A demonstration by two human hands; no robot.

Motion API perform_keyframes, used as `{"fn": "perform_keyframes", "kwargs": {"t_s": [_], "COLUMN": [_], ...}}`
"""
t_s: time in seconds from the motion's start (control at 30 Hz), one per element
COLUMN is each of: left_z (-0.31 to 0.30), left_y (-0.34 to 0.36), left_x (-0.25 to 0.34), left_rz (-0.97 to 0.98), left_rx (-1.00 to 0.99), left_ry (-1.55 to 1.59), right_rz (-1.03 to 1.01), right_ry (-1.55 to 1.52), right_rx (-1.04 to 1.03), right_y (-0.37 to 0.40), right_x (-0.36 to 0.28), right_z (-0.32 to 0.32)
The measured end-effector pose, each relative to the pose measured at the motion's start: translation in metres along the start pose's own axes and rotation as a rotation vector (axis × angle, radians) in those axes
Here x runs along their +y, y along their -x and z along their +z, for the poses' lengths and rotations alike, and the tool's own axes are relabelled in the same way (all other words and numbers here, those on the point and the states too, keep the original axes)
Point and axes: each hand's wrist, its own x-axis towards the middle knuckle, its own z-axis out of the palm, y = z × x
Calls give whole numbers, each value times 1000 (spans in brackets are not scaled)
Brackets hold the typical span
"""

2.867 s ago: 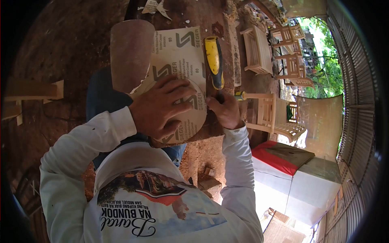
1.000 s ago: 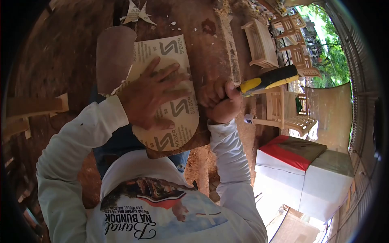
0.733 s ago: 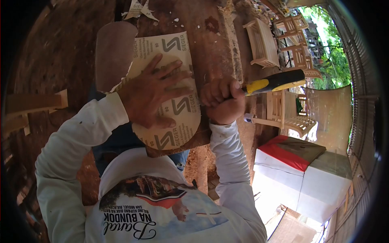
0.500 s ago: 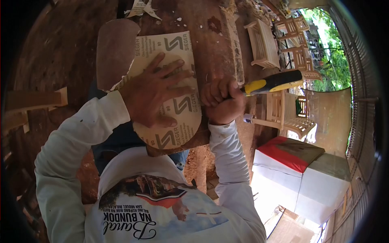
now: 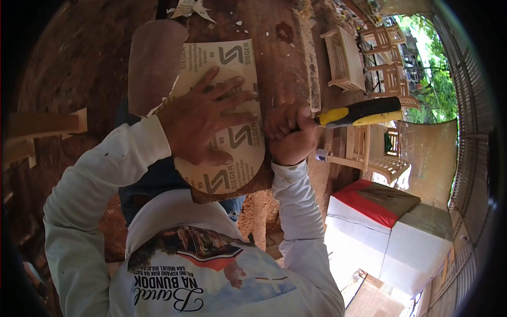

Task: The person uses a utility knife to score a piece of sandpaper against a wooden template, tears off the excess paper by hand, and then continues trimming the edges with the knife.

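Note:
A pale sheet of sandpaper [image 5: 244, 58], printed side up with "SIEGER" and "80", lies on the brown wooden work surface [image 5: 280, 68]. Its end nearest my body is rounded. My left hand [image 5: 203, 121] rests flat on the sheet with fingers spread. Beside the sheet's right edge, my right hand [image 5: 290, 132] is closed in a fist around a yellow-and-black handled tool [image 5: 359, 112]. The handle sticks out to the right; the tool's working end is hidden by my fist. A torn brown piece of sandpaper [image 5: 153, 66] adjoins the sheet's upper left side.
Torn paper scraps [image 5: 193, 9] and small white bits lie at the far end of the surface. Wooden benches and chairs [image 5: 343, 61] stand to the right. A white box-like object with a red-edged cover [image 5: 364, 203] is at lower right. Wooden pieces [image 5: 47, 127] are at left.
The view has shifted slightly. Both hands keep nearly the same place and grip against the sandpaper.

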Motion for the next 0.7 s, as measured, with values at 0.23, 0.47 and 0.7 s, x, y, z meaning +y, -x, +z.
{"fn": "perform_keyframes", "kwargs": {"t_s": [0.23, 0.47, 0.7], "left_z": [-1, 2, 2], "left_y": [0, 1, 0], "left_x": [0, -1, 0], "left_rz": [-10, -7, -13], "left_rx": [-7, -2, 2], "left_ry": [7, 21, 9], "right_rz": [20, 22, 5], "right_ry": [41, 14, 33], "right_rx": [24, 10, 65], "right_y": [1, 1, 3], "right_x": [0, 0, 0], "right_z": [1, -1, 5]}}
